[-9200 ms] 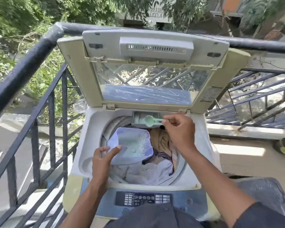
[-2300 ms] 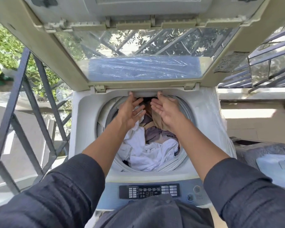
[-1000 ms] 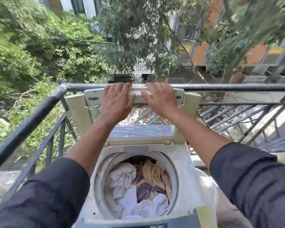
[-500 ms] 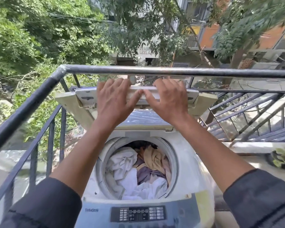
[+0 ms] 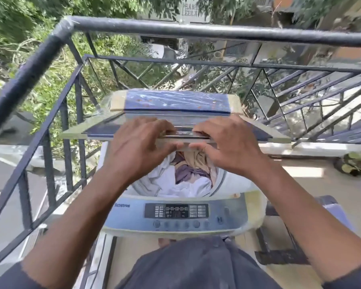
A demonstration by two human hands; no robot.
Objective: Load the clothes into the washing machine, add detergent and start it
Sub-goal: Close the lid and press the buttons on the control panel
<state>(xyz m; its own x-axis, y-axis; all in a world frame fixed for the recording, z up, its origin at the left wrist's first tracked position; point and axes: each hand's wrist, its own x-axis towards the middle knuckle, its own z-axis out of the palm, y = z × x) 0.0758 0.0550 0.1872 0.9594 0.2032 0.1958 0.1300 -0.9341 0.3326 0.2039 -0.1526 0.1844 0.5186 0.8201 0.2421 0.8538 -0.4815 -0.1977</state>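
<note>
Since half a second ago the lid (image 5: 175,119) has come down from its raised tilt to a folded, nearly level position, hanging partway over the drum opening. I record both of my hands on its front edge. The left hand (image 5: 138,147) lies on top with fingers (image 5: 154,124) curled over the edge and the thumb underneath, gripping it. The right hand (image 5: 227,147) mirrors this: fingers over the top, thumb below, pinching the same edge. The two thumbs nearly meet at the centre. The clothes (image 5: 186,176), white, purple and tan, sit inside the drum of the washing machine (image 5: 238,209), visible below the lid. The control panel (image 5: 176,210) faces me. A dark railing (image 5: 196,31) stands behind the machine.
</note>
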